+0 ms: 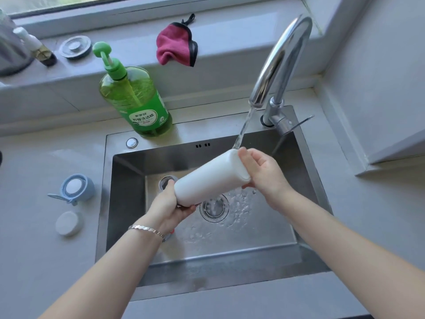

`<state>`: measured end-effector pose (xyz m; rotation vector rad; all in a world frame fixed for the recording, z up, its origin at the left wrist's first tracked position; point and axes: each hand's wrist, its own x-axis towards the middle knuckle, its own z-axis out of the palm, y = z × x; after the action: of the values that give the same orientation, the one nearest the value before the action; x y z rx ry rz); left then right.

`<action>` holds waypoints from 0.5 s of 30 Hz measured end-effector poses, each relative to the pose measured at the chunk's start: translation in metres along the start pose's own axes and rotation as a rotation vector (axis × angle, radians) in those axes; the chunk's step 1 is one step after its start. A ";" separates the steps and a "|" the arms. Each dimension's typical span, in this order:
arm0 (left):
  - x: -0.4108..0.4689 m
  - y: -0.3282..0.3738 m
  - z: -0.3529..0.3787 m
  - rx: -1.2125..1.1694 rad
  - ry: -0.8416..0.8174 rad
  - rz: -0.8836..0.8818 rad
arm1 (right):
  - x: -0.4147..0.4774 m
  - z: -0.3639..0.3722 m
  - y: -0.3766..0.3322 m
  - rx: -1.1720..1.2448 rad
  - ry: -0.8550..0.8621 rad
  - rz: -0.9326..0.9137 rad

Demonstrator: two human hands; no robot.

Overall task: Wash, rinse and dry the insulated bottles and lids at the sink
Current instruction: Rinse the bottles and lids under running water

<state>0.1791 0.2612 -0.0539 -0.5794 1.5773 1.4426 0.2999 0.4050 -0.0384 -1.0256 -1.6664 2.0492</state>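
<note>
A white insulated bottle (210, 178) lies tilted over the steel sink (128, 171), its far end under the running stream from the chrome tap (280, 58). My left hand (169, 204) grips the bottle's lower near end. At the upper end my right hand (262, 173) cups the bottle, fingers curled against it. The rim of another steel bottle (166, 181) shows just behind my left hand, mostly hidden. On the counter to the left lie a blue lid with a loop (74, 188) and a white round lid (69, 223).
A green dish-soap pump bottle (135, 97) stands behind the sink's left corner. A pink cloth (176, 46) lies on the window ledge, with a grey drain stopper (75, 47) and a small bottle (36, 46) further left. Water splashes around the drain (213, 209).
</note>
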 end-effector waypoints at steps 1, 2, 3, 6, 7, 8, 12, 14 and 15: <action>0.000 0.000 -0.003 -0.002 0.017 0.018 | 0.004 0.004 0.001 -0.028 0.051 0.006; 0.001 0.000 -0.007 -0.003 0.041 0.038 | 0.006 0.008 0.000 -0.057 0.085 0.021; 0.001 0.000 -0.010 -0.007 0.068 0.058 | 0.009 0.012 0.000 -0.082 0.107 0.043; -0.005 0.005 -0.016 0.009 0.144 0.149 | 0.016 0.025 0.004 -0.167 0.099 0.143; -0.007 0.007 -0.017 0.023 0.166 0.195 | 0.017 0.029 0.006 -0.188 0.079 0.183; -0.010 0.008 -0.018 0.044 0.179 0.245 | 0.017 0.032 0.008 -0.174 0.064 0.227; -0.013 0.011 -0.018 0.171 0.148 0.440 | 0.013 0.026 0.008 -0.069 -0.034 0.396; -0.012 0.013 -0.013 0.249 0.093 0.516 | 0.009 0.009 0.009 -0.142 -0.083 0.436; -0.013 0.014 -0.008 0.272 0.050 0.532 | 0.007 0.000 0.011 -0.176 -0.084 0.443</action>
<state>0.1720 0.2539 -0.0359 -0.0295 2.0251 1.5543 0.2970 0.4068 -0.0515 -1.5000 -1.8156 2.2652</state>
